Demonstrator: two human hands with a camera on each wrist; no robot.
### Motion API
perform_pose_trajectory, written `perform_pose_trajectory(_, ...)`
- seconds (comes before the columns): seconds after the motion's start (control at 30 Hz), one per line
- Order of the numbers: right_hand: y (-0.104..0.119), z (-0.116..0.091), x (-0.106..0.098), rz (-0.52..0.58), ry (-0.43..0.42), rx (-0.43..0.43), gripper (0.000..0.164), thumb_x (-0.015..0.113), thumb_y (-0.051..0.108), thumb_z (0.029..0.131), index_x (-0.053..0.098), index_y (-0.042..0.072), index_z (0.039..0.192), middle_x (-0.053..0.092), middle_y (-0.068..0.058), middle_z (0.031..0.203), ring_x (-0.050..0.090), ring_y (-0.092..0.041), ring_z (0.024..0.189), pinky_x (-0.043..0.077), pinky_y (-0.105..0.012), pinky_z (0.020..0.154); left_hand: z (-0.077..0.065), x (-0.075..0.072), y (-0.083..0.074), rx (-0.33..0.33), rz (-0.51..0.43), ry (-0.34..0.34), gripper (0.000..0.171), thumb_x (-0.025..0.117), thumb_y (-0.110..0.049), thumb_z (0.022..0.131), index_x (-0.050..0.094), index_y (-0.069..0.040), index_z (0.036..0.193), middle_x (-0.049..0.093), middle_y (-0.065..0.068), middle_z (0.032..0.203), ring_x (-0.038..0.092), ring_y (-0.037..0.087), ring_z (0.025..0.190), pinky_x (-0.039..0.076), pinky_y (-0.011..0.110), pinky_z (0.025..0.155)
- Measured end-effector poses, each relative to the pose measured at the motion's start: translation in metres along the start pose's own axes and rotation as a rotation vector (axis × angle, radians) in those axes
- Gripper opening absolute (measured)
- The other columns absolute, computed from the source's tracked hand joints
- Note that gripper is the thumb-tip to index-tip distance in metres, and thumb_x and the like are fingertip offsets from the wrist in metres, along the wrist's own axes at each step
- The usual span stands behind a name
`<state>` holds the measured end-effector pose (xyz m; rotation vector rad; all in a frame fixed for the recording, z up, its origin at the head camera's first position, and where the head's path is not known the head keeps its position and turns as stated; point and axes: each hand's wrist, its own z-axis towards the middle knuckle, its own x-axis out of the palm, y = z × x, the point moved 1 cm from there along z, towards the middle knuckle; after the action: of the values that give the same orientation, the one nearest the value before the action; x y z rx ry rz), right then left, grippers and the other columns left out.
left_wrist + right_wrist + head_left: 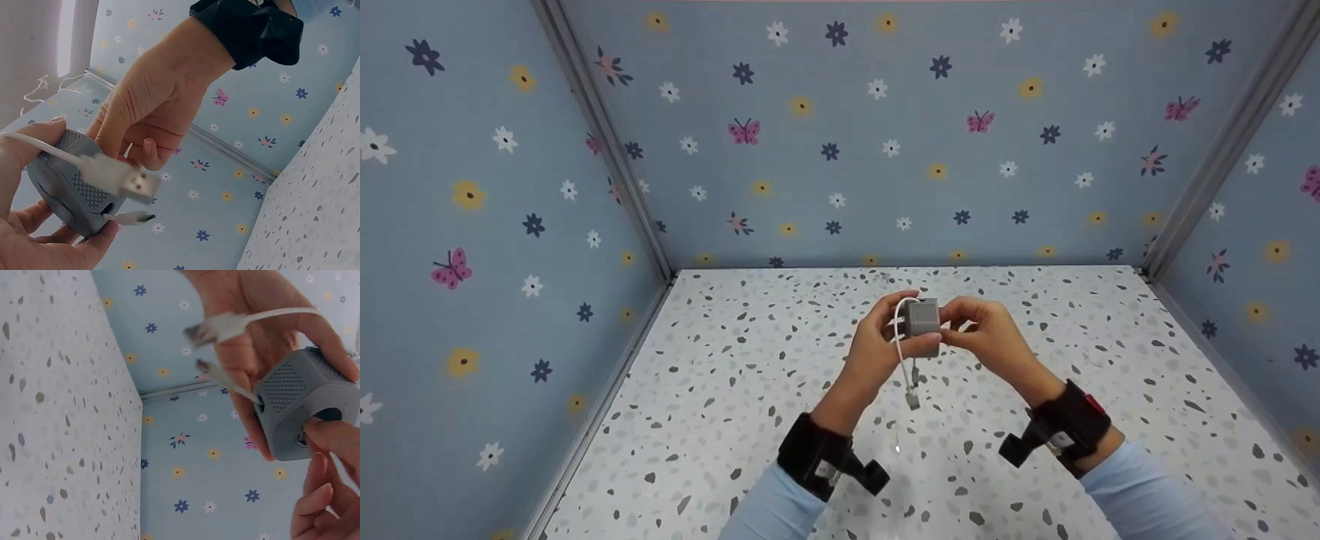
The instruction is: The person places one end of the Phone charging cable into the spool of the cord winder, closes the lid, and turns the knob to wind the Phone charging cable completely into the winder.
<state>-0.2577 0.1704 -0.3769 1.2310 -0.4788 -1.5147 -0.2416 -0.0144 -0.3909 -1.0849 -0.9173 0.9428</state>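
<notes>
My left hand (873, 352) grips a grey block-shaped case (924, 318) with textured side panels, its thumb and fingers on opposite sides. A white USB cable (48, 147) loops over that hand. Its larger plug (132, 183) dangles in front of the case, blurred. A smaller plug (216, 374) on a short lead sticks out of a slot in the case. My right hand (994, 337) is at the case's right face. In the right wrist view its curled fingers pinch at a round opening (329, 415); what lies between the fingertips is partly hidden.
Beneath both hands is a white speckled tabletop (720, 420). Blue panels with flowers and butterflies stand at the back (870, 120), left (457, 315) and right (1275, 285), joined by grey corner strips. Each wrist wears a black strap with a camera.
</notes>
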Motion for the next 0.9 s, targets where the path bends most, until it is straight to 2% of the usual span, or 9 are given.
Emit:
perform_pose_trajectory(0.13, -0.007, -0.001, 0.005, -0.166, -0.126, -0.374, 0.024, 0.073, -0.015, 0.074, 0.066, 0.008, 0.074, 0.066, -0.004, 0.083, 0.054, -0.008, 0.069, 0.042, -0.018, 0.056, 0.0, 0.0, -0.001, 0.004, 0.001, 0.002, 0.061, 0.075, -0.016, 0.085, 0.047, -0.015, 0.14, 0.051, 0.012, 0.132, 0.057, 0.025, 0.115, 0.054, 0.035, 0.086)
perform_pose_trajectory(0.2, -0.011, -0.001, 0.007, -0.242, -0.175, -0.569, 0.028, 0.075, -0.017, 0.071, 0.063, 0.009, 0.069, 0.065, -0.004, 0.084, 0.054, -0.011, 0.071, 0.042, -0.019, 0.059, -0.001, 0.0, -0.001, 0.01, 0.007, 0.006, 0.062, 0.074, -0.015, 0.086, 0.047, -0.014, 0.141, 0.052, 0.013, 0.132, 0.058, 0.025, 0.115, 0.053, 0.035, 0.087)
perform_pose_trajectory(0.27, -0.014, 0.0, 0.007, -0.309, -0.22, -0.731, 0.029, 0.075, -0.016, 0.071, 0.06, 0.008, 0.066, 0.064, -0.004, 0.083, 0.053, -0.015, 0.072, 0.042, -0.022, 0.063, -0.001, 0.0, -0.002, 0.009, 0.011, 0.007, 0.062, 0.075, -0.015, 0.085, 0.047, -0.014, 0.14, 0.053, 0.012, 0.132, 0.058, 0.025, 0.115, 0.053, 0.035, 0.087)
perform_pose_trajectory(0.37, -0.016, 0.002, 0.008, -0.377, -0.282, -0.894, 0.025, 0.072, -0.008, 0.078, 0.06, 0.008, 0.065, 0.064, -0.004, 0.079, 0.053, -0.018, 0.071, 0.044, -0.027, 0.064, -0.001, 0.001, -0.002, 0.01, 0.022, 0.009, 0.062, 0.076, -0.015, 0.084, 0.048, -0.015, 0.139, 0.054, 0.012, 0.131, 0.059, 0.024, 0.114, 0.053, 0.035, 0.087)
perform_pose_trajectory(0.47, -0.018, 0.002, 0.008, -0.4, -0.324, -0.995, 0.024, 0.066, -0.001, 0.087, 0.061, 0.006, 0.065, 0.064, -0.004, 0.077, 0.051, -0.019, 0.068, 0.044, -0.029, 0.06, -0.002, 0.002, -0.002, 0.016, 0.036, 0.01, 0.061, 0.077, -0.014, 0.083, 0.05, -0.016, 0.138, 0.054, 0.012, 0.13, 0.06, 0.024, 0.113, 0.054, 0.034, 0.086)
perform_pose_trajectory(0.6, -0.021, 0.003, 0.008, -0.4, -0.351, -1.039, 0.027, 0.062, 0.001, 0.091, 0.061, 0.006, 0.064, 0.066, -0.004, 0.077, 0.053, -0.021, 0.068, 0.046, -0.03, 0.059, -0.002, 0.003, -0.001, 0.015, 0.035, 0.012, 0.061, 0.077, -0.013, 0.083, 0.051, -0.016, 0.137, 0.054, 0.012, 0.13, 0.06, 0.024, 0.112, 0.054, 0.034, 0.085)
perform_pose_trajectory(0.7, -0.023, 0.003, 0.007, -0.401, -0.338, -0.998, 0.027, 0.063, 0.002, 0.091, 0.06, 0.006, 0.064, 0.067, -0.005, 0.08, 0.057, -0.022, 0.071, 0.048, -0.031, 0.062, -0.001, 0.003, 0.0, 0.004, 0.008, 0.021, 0.06, 0.076, -0.014, 0.084, 0.05, -0.016, 0.138, 0.053, 0.012, 0.131, 0.059, 0.024, 0.113, 0.054, 0.035, 0.086)
perform_pose_trajectory(0.8, -0.025, 0.0, 0.006, -0.363, -0.275, -0.862, 0.02, 0.068, 0.003, 0.089, 0.064, 0.007, 0.07, 0.069, -0.006, 0.085, 0.059, -0.02, 0.078, 0.049, -0.029, 0.064, -0.001, 0.002, 0.0, 0.0, -0.008, 0.023, 0.06, 0.074, -0.016, 0.086, 0.048, -0.016, 0.139, 0.051, 0.013, 0.132, 0.058, 0.025, 0.115, 0.054, 0.036, 0.088)
perform_pose_trajectory(0.9, -0.025, -0.003, 0.005, -0.254, -0.19, -0.621, 0.007, 0.071, 0.001, 0.085, 0.068, 0.007, 0.083, 0.069, -0.004, 0.089, 0.06, -0.013, 0.082, 0.049, -0.023, 0.063, -0.001, 0.001, 0.0, 0.006, 0.0, 0.014, 0.06, 0.074, -0.016, 0.086, 0.047, -0.014, 0.14, 0.051, 0.014, 0.132, 0.058, 0.026, 0.115, 0.053, 0.037, 0.089)
